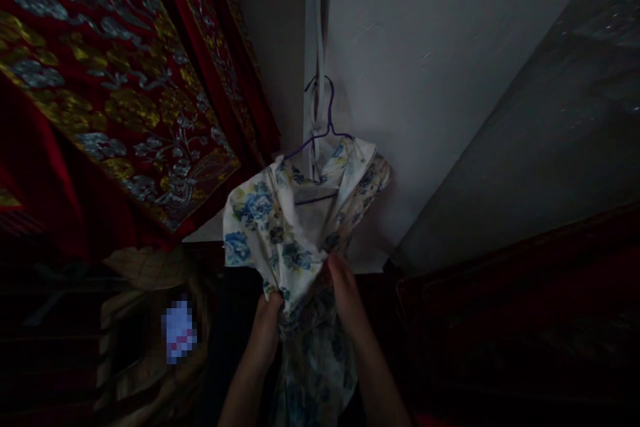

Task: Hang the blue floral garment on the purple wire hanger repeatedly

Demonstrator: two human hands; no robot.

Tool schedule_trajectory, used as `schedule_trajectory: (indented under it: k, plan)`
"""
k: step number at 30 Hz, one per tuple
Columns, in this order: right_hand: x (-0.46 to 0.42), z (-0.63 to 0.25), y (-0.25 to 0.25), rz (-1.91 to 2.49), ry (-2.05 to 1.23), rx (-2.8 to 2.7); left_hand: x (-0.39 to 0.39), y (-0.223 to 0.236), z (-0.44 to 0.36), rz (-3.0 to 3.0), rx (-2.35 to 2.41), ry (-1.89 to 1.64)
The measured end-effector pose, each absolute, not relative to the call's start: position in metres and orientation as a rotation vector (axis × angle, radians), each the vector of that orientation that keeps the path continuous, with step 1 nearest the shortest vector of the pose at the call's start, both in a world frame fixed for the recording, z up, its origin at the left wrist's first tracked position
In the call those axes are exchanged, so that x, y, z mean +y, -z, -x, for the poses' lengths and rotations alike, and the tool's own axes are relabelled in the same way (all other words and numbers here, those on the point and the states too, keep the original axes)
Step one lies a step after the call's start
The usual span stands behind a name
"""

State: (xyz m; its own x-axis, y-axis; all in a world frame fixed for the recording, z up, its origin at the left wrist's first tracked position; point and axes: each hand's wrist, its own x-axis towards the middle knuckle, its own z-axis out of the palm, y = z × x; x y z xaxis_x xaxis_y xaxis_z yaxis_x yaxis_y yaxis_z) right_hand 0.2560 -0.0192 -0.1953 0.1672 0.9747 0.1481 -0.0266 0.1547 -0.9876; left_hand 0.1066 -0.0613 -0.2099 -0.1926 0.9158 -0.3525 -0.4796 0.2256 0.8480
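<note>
A white garment with blue flowers [255, 207], a dress or a shirt, hangs on a thin purple hanger [330, 113]. The hanger's hook is at a pale cord [320, 27] running down the wall. My left hand [269, 313] is closed on the cloth at the garment's left side, below the sleeve. Near the bottom of the neck opening, my right hand [343, 283] pinches the front edge. The lower part of the garment drops between my forearms into shadow. My fingertips are partly hidden by the fabric, and the light is dim.
Red cloth with gold and silver embroidery [125, 100] hangs on the left. Behind the garment is a pale wall [425, 67]. A woven basket-like thing [145, 267] and a blurred-out light patch [180, 332] are at lower left. Dark red material [525, 280] lies at right.
</note>
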Motion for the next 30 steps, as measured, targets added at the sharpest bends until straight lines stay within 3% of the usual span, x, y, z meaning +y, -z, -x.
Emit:
schedule_trajectory:
  k: [8,13,19,30]
  plan:
    - [-0.017,-0.251,0.177,1.075,-1.198,-1.025,-0.069,0.207,-0.092,-0.624,1.326,-1.434]
    - [-0.036,-0.246,0.182,1.087,-1.271,-1.001,-0.069,0.21,-0.089,-1.261,1.789,-1.981]
    - [-0.05,-0.23,0.171,1.006,-1.355,-1.124,-0.06,0.212,-0.115,-1.771,1.372,-1.507]
    - [-0.047,-0.242,0.151,1.021,-1.553,-1.078,-0.052,0.179,-0.126,-1.572,1.253,-1.443]
